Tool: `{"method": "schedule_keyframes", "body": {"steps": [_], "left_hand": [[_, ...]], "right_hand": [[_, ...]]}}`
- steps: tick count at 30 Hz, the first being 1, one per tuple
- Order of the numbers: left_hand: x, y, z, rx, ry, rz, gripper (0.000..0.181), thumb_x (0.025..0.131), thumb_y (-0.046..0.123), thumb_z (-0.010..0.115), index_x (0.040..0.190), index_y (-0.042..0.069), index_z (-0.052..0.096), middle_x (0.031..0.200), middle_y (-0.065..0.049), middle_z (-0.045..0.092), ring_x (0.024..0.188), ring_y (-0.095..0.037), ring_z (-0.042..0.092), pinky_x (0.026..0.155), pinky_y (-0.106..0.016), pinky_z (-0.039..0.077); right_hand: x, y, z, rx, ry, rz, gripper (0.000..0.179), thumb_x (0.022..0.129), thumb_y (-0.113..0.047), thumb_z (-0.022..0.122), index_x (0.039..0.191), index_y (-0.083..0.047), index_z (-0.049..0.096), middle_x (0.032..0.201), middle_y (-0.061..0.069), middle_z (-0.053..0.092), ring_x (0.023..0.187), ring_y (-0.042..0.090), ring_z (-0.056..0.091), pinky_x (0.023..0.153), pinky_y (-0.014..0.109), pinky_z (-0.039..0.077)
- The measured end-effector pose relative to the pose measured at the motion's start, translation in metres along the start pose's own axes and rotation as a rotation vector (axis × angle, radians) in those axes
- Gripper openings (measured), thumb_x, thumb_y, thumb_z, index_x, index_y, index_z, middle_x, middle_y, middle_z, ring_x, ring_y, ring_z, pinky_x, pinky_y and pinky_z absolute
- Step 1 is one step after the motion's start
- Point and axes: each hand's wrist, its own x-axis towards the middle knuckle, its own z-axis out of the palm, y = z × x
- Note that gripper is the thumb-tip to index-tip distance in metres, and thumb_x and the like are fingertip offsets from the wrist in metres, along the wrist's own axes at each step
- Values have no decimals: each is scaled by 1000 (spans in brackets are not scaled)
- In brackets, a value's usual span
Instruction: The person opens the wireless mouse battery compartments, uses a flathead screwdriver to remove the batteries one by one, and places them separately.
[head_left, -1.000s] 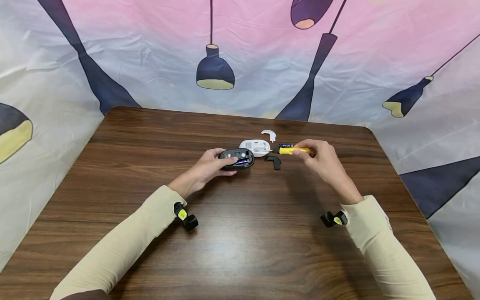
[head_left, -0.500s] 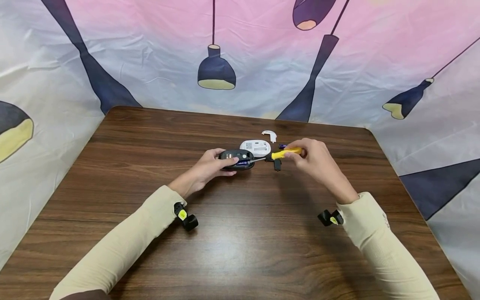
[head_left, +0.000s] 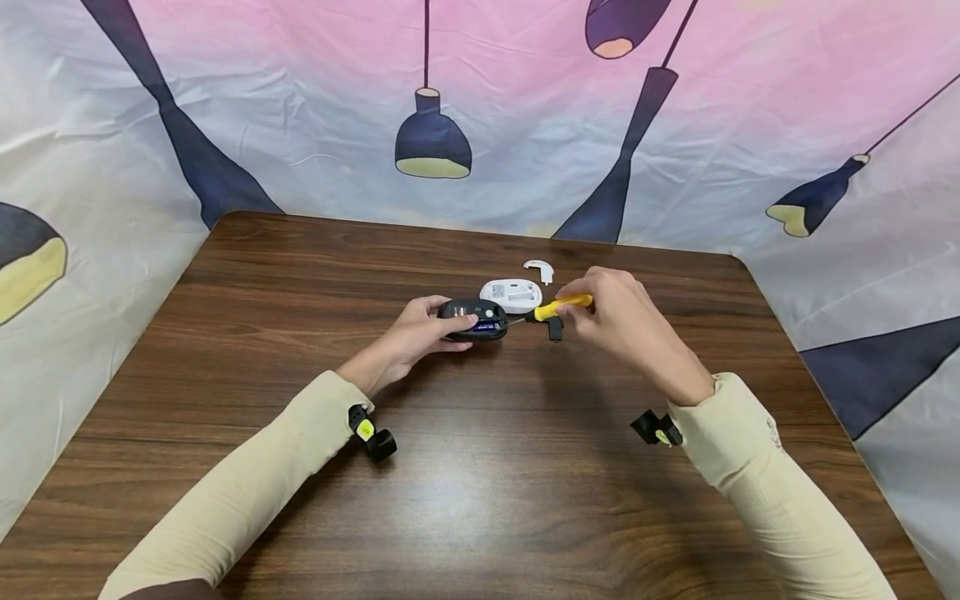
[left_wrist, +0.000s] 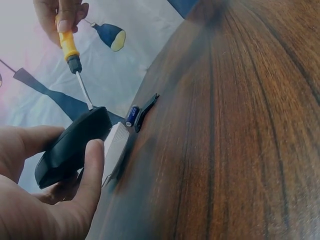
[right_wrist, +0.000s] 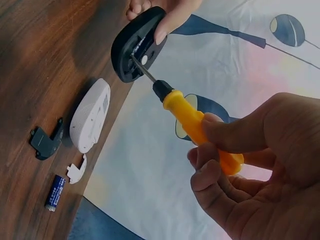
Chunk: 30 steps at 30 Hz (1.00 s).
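Note:
My left hand (head_left: 408, 340) grips a black computer mouse (head_left: 472, 310), its underside turned up and its battery bay uncovered. A blue battery (head_left: 486, 327) lies in that bay, my thumb close beside it. My right hand (head_left: 615, 321) holds a yellow-handled screwdriver (head_left: 558, 307) between thumb and fingers. In the right wrist view the shaft of the screwdriver (right_wrist: 182, 117) reaches into the bay of the mouse (right_wrist: 137, 45). The left wrist view has the screwdriver (left_wrist: 69, 47) coming down to the far end of the mouse (left_wrist: 75, 145).
Behind the black mouse, a white mouse (head_left: 512, 295) lies underside up on the wooden table (head_left: 450, 467). Near it are a white battery cover (head_left: 542, 270), a black battery cover (head_left: 556, 329) and a loose blue battery (right_wrist: 55, 192). A printed cloth (head_left: 322, 108) hangs behind the table.
My right hand has moved left with the screwdriver, from over the white mouse to the black mouse's battery bay. The left hand and black mouse have stayed nearly still.

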Motion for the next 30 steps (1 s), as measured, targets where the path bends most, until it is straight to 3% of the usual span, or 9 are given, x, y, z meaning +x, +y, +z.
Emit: {"method": "schedule_keyframes", "body": {"steps": [9,16,26,30], "left_hand": [[1,0,-1,40,2,6,55,94,-2,68,141,-9,40,136,-27,48,109,-32,63,91,-40,61],[-1,1,0,67,36,8,51,91,-3,71,134,-9,43,132,-27,49,103,-30,65,84,-35,64],[-3,0,3,97,53,31,46,88,-3,74,125,-8,46,127,-29,56,95,-26,69,81,-36,65],[-2,0,4,77,62,38,44,89,-4,73,124,-8,47,127,-28,55,93,-25,69,80,-35,65]], "right_hand": [[2,-6,0,-3,-20,16,11,88,-3,74,98,-2,79,87,9,70,76,22,61,61,35,50],[4,-12,3,-20,-48,16,12,87,-5,78,99,-3,80,86,8,70,75,23,60,62,35,49],[3,-16,9,-38,-21,-78,10,88,-5,78,98,-6,81,82,6,66,70,20,55,59,34,46],[2,-15,9,-52,-7,-71,9,87,-7,80,96,-5,80,83,4,67,70,19,57,60,34,50]]}}
